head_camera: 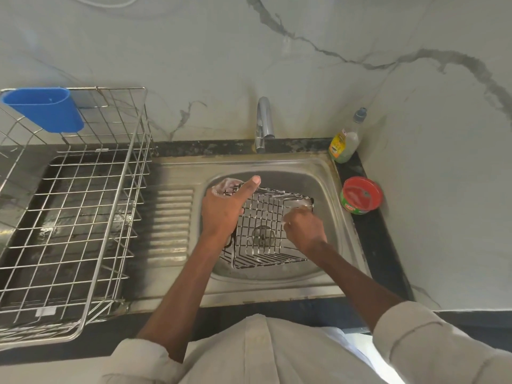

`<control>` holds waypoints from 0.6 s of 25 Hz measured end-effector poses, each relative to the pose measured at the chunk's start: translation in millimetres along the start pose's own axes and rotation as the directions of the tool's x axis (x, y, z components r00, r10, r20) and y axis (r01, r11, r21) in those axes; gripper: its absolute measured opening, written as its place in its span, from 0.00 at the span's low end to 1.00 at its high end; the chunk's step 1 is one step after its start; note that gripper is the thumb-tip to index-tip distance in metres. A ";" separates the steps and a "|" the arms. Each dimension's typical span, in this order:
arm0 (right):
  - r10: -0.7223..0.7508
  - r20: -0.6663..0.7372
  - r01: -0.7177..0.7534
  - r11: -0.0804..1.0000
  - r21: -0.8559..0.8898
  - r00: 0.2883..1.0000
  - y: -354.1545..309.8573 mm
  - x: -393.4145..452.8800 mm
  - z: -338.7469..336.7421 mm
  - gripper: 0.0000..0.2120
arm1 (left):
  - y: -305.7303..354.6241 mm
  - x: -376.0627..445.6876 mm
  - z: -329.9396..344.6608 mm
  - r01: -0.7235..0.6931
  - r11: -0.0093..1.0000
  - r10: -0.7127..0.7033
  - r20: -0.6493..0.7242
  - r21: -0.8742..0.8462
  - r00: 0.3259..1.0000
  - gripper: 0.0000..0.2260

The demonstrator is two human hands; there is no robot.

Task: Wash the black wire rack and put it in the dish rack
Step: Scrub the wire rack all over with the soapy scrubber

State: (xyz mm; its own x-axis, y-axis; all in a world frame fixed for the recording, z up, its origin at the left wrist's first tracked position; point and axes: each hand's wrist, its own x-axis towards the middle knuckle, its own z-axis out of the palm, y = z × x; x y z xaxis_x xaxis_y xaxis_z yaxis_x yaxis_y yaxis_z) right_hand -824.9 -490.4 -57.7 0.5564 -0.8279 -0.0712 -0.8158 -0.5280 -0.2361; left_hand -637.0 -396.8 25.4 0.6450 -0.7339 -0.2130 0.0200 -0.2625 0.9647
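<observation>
Soapy wire rack [266,225] in the sink [327,173]

The black grid stood tilted over the drain, foam on its top corner; the left hand [221,209] gripped its edge, the right hand [304,228] curled on its wires.

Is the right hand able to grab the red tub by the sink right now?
Probably yes. The red tub sits uncovered just beyond the right hand, but that hand seems busy scrubbing the black wire rack.
</observation>
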 end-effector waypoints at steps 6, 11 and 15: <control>-0.194 0.378 0.266 0.953 -0.147 0.905 9.2 0.5 2.4 0.15 | -0.9 1.1 2.3 -0.073 0.997 0.071 0.065 0.037 0.995 0.25; -0.332 0.464 0.468 0.858 -0.213 0.821 -0.2 -4.3 8.8 0.14 | 3.4 4.6 0.1 -0.155 0.987 0.150 0.124 0.030 0.981 0.18; -0.349 0.495 0.453 0.886 -0.103 0.795 15.9 -11.2 -7.0 0.14 | -4.9 3.6 -8.5 -0.195 0.979 0.201 0.190 -0.053 0.961 0.15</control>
State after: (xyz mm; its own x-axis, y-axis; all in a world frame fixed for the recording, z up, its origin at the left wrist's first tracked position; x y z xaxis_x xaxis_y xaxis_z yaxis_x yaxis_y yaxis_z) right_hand -845.2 -490.9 -53.9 0.8057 -0.3803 -0.4541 -0.4868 -0.8619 -0.1419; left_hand -628.2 -392.8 21.2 0.4783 -0.8773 -0.0398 -0.0656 -0.0808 0.9946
